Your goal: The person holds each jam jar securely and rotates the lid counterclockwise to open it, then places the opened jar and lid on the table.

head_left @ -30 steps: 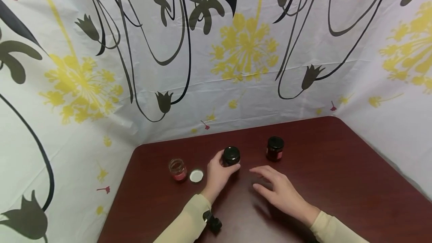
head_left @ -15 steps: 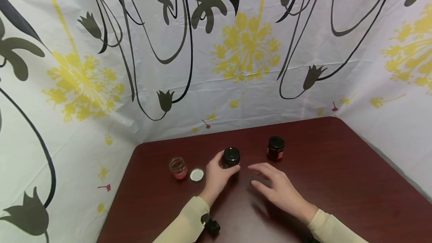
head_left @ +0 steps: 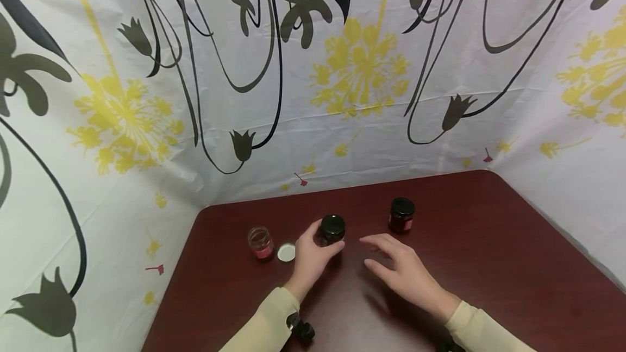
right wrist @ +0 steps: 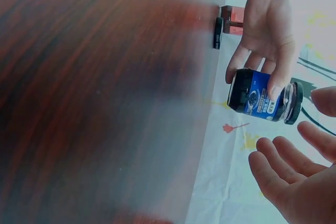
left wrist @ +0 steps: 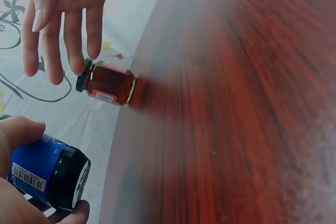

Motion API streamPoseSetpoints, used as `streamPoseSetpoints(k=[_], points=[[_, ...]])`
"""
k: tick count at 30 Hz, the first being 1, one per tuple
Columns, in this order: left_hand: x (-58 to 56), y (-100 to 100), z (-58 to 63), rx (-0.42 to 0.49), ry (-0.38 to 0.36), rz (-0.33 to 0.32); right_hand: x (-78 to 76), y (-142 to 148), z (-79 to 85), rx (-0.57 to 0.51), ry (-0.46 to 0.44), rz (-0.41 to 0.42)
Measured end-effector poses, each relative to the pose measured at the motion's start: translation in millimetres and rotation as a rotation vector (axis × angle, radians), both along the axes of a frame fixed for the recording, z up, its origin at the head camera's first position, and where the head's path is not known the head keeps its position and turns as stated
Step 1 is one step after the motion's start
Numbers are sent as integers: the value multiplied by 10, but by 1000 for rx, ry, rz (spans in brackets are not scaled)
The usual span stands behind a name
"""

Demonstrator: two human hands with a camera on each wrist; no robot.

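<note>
A dark-lidded jar with a blue label (left wrist: 44, 169) is held upright in my left hand (head_left: 311, 257), thumb on one side and fingers round the other. Its underside shows in the left wrist view, so it is off the table. To the right, my right hand (head_left: 408, 276) hovers with fingers loosely bent, apart from the jar and holding nothing. Behind it on the table stands a second dark-lidded jar (head_left: 402, 216) with dark reddish contents and a pink-red label. An uncapped glass jar (head_left: 261, 243) with a red label stands left of my left hand.
Between the uncapped jar and my left hand lies a lid (head_left: 286, 252), pale inside up. The dark red-brown table (head_left: 489, 265) has rounded far corners and meets a white flower-printed cloth (head_left: 313, 96) at the back and sides.
My left hand and the blue-labelled jar have shifted slightly left. The right hand keeps nearly the same pose. The whole head view has drifted a little.
</note>
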State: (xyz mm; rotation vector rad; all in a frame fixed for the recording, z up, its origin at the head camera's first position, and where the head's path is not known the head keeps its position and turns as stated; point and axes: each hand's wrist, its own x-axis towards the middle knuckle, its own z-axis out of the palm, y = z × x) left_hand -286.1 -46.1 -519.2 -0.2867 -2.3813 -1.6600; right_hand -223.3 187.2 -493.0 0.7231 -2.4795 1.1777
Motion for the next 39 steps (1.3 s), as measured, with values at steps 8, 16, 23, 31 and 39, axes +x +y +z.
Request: streamPoseSetpoints(k=[8, 16, 23, 31, 39], points=[[49, -60, 18, -26, -14, 16, -10, -21, 24, -1, -17, 7], [103, -102, 26, -18, -23, 10, -49, -14, 58, 24, 24, 28], [153, -126, 54, -11, -33, -4, -61, -22, 81, 17, 34, 25], [209, -148, 79, -7, -27, -9, -75, -38, 91, -13, 49, 14], [247, -179, 74, -12, -26, -25, -83, -50, 119, -7, 46, 15]])
